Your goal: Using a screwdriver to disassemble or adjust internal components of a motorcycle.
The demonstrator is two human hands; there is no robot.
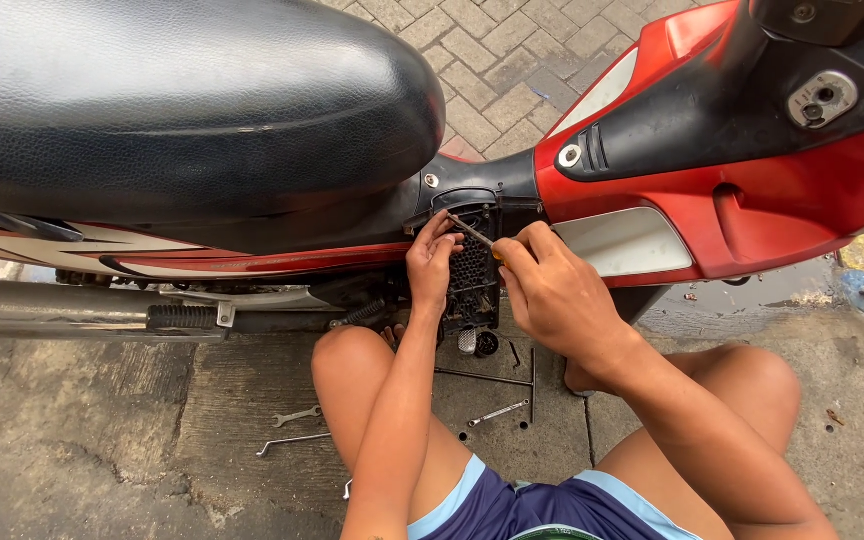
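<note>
My knees are bent up in front of me as I squat on the concrete floor (72,440), and both forearms reach forward between them. My left hand (430,262) is raised at the wrist, its fingertips pressed against the top corner of the black perforated cover (472,275) low on the side of the motorbike. My right hand (552,295) is just beside it, knuckles up, fingers pinched shut around the orange handle of a small screwdriver (474,233). Its thin shaft slants up and left to the same upper corner of the cover, close to my left fingertips. The two hands sit close together without touching.

On the ground under my arms lie a few wrenches (297,415) and a couple of thin rods. Beyond the cover stretch the wide black seat (182,100) to the left and the red side panel (752,200) to the right, with grey paving bricks (512,60) behind the bike.
</note>
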